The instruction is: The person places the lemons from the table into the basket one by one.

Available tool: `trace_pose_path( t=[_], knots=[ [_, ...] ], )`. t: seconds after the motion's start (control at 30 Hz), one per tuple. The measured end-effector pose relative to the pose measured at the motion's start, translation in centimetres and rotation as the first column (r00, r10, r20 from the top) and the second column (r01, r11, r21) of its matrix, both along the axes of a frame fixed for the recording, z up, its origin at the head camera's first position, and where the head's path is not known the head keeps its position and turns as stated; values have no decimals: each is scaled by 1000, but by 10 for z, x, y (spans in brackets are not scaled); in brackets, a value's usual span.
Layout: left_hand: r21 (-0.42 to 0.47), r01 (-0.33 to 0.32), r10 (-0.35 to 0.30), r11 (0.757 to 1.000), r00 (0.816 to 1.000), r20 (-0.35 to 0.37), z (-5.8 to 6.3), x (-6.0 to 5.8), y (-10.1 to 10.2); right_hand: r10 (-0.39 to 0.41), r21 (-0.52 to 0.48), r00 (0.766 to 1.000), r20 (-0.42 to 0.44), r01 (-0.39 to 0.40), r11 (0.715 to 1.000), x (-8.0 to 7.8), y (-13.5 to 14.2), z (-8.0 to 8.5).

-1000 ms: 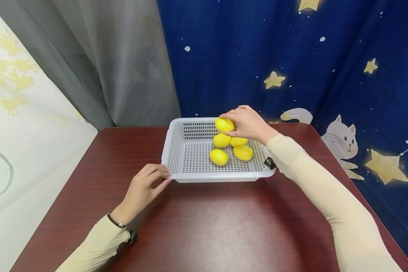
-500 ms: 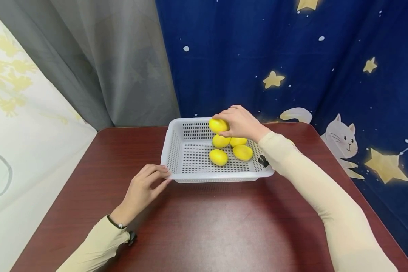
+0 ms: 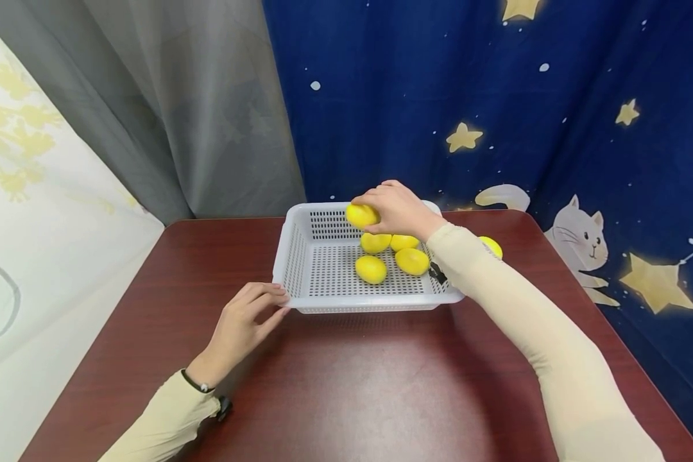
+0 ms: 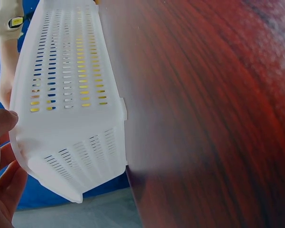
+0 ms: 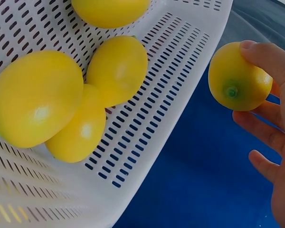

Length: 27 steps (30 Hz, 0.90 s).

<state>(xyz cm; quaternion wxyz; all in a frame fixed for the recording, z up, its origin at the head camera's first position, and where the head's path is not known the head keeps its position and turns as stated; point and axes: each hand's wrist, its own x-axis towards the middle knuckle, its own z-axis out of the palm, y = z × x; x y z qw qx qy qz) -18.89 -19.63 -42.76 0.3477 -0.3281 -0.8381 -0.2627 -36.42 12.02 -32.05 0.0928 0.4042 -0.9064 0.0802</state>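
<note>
The left hand (image 3: pixel 245 321) pinches the near left corner of the white basket (image 3: pixel 358 301), thumb and fingers closed on its rim. The right hand (image 3: pixel 401 210) grips one lemon (image 3: pixel 360 217) between thumb and fingers, spread to the fruit's width, and holds it raised by the far rim. Four lemons (image 3: pixel 371 269) lie inside, from the middle rightward. Another lemon (image 3: pixel 493 246), partly hidden by the right sleeve (image 3: pixel 525 321), sits right of the basket

right fingers (image 5: pixel 263 127) curl, left forearm (image 3: pixel 164 410) angled forward.
</note>
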Motion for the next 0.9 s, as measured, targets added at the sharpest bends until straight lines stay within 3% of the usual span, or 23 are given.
trace_pose_path(
  t=[0.9],
  knots=[
    [11, 5, -5, 1000, 1000, 16, 0, 2, 0, 43, 44, 999, 8, -43, 998, -16, -32, -22]
  ],
)
